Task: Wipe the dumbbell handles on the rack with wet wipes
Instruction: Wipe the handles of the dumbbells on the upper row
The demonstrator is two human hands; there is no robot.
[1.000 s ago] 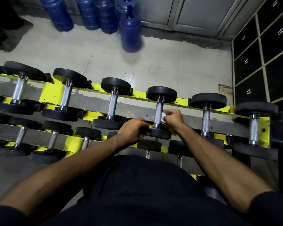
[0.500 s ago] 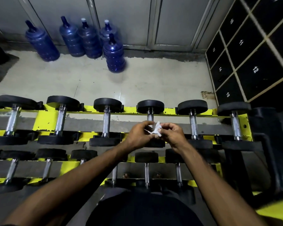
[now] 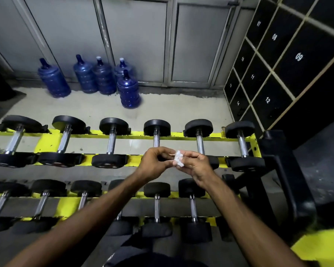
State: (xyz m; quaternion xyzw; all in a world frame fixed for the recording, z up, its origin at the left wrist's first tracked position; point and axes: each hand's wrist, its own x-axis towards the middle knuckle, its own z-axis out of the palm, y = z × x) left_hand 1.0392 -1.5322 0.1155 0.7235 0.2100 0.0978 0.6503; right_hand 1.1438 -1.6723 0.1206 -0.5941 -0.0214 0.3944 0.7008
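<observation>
A yellow two-tier rack carries several black dumbbells with chrome handles. Both hands hover above the upper tier's front rail, in front of the fourth dumbbell from the left, touching no handle. My right hand pinches a small crumpled white wet wipe in its fingertips. My left hand has curled fingers meeting the wipe from the left; whether it also pinches the wipe is unclear. The near weight of the fourth dumbbell is hidden behind the hands.
Several blue water jugs stand on the floor beyond the rack, against grey metal doors. Black numbered lockers line the right wall. The rack's black end post rises at the right. A lower tier of dumbbells lies beneath my forearms.
One second ago my right hand wiped the fourth dumbbell's handle while my left gripped its near weight. Both hands have lifted off and now work the wipe between them. The view has tilted up.
</observation>
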